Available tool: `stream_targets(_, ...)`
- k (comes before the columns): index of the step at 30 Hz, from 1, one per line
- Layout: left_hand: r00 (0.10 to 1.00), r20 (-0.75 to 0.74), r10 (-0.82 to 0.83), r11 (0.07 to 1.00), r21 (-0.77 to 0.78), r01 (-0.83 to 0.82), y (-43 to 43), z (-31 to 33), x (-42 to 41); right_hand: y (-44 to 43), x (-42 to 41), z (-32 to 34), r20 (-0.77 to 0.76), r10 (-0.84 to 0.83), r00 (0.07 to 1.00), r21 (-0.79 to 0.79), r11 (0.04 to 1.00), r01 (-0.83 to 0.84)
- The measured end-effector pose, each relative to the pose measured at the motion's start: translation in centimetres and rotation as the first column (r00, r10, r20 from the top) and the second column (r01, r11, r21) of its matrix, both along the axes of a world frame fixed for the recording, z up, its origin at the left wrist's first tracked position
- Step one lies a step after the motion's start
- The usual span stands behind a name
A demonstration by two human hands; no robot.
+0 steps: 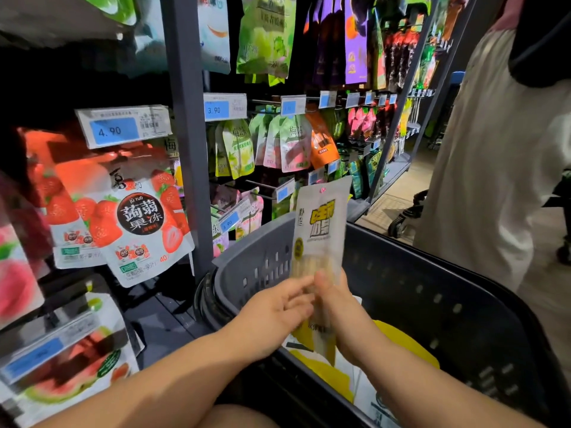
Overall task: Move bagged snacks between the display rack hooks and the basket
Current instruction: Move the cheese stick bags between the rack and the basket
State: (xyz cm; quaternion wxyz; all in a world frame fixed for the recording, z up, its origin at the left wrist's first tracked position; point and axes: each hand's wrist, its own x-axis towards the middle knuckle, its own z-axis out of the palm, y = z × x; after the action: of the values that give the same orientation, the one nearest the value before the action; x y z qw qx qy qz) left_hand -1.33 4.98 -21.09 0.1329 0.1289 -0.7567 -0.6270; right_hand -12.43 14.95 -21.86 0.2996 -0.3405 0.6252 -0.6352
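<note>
- Holding a long pale translucent snack bag [321, 230] with yellow-and-black lettering, both bare hands meet low on the pack, which stands upright over the basket's front left part.
- Right hand [336, 307]: the thumb presses on the front of the snack bag and the fingers wrap behind it, a firm pinch.
- Left hand [275, 313]: lightly bent fingers close on the snack bag's left edge just beside the right thumb; its own thumb is hidden.
- The dark grey perforated plastic basket [432, 304] sits below the hands, near the rack's foot; yellow-and-white packs [404, 341] lie inside it.
- The snack bag's top reaches up in front of the display rack [185, 118], a grey metal frame with hooks, but it hangs on no hook.
- Left of the grey upright hang red-and-white strawberry jelly pouches [136, 217] under a blue "4.90" price tag [114, 129].
- Right of the upright hang pale green plum jelly pouches [238, 146] under a "3.90" tag [216, 110], with purple and orange packs farther along.
- At the right edge stands another person in loose white clothing [494, 180].
</note>
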Motion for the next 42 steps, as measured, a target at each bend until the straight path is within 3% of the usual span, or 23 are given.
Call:
stream_targets(5, 0.997, 0.074, 0.008, 0.991, -0.132, 0.001, -0.5, -0.3, -0.4, 0.3, -1.2, -0.3, 0.133, -0.084, 0.987, -0.02, 0.996, 0.088)
stream_targets(8, 0.979, 0.067, 0.194, 0.96, -0.219, -0.175, -0.7, 0.0, -0.4, 0.9, -2.1, 0.2, 0.165, -0.101, 0.981, -0.047, 0.993, 0.11)
stream_targets(13, 0.872, 0.017, 0.489, 0.836, -0.296, -0.463, -2.0, 0.0, -1.0, 1.7, -3.6, 1.2, 0.153, -0.044, 0.987, -0.128, 0.99, 0.064)
stream_targets(16, 0.902, 0.107, 0.418, 0.902, -0.166, -0.399, -2.6, 0.6, -1.2, 2.1, -3.8, 1.8, 0.108, -0.048, 0.993, -0.144, 0.988, 0.063)
stream_targets(20, 0.955, 0.17, 0.243, 0.946, -0.261, -0.194, -3.7, 1.3, -1.3, 2.2, -4.2, 1.6, 0.07, -0.034, 0.997, -0.108, 0.993, 0.042)
stream_targets(24, 0.933, 0.169, 0.319, 0.91, -0.33, -0.251, -4.8, 1.7, -1.1, 2.1, -5.2, 0.8, -0.004, -0.058, 0.998, 0.042, 0.997, 0.059)
stream_targets(27, 0.884, 0.125, 0.451, 0.85, -0.362, -0.382, -5.0, 1.3, -0.8, 1.6, -6.4, -0.7, 0.063, -0.161, 0.985, 0.26, 0.955, 0.139)
stream_targets(29, 0.856, 0.06, 0.514, 0.816, -0.342, -0.466, -4.7, 1.2, -0.6, 1.8, -7.2, -2.8, 0.037, -0.237, 0.971, 0.478, 0.857, 0.191)
stream_targets(32, 0.826, -0.019, 0.563, 0.778, -0.325, -0.537, -4.3, 1.1, -0.3, 2.7, -7.7, -6.9, -0.199, -0.129, 0.972, 0.723, 0.65, 0.234)
stream_targets(35, 0.821, -0.027, 0.571, 0.781, -0.29, -0.553, -4.2, 0.7, 0.0, 2.7, -6.7, -8.6, -0.248, -0.129, 0.96, 0.774, 0.57, 0.277)
stream_targets(40, 0.804, -0.01, 0.594, 0.77, -0.282, -0.573, -4.3, 0.3, 0.4, 2.5, -5.2, -10.6, -0.058, -0.328, 0.943, 0.791, 0.561, 0.244)
stream_targets(42, 0.805, -0.007, 0.594, 0.772, -0.276, -0.572, -4.2, 0.3, 0.6, 2.6, -5.7, -12.1, 0.05, -0.379, 0.924, 0.764, 0.61, 0.209)
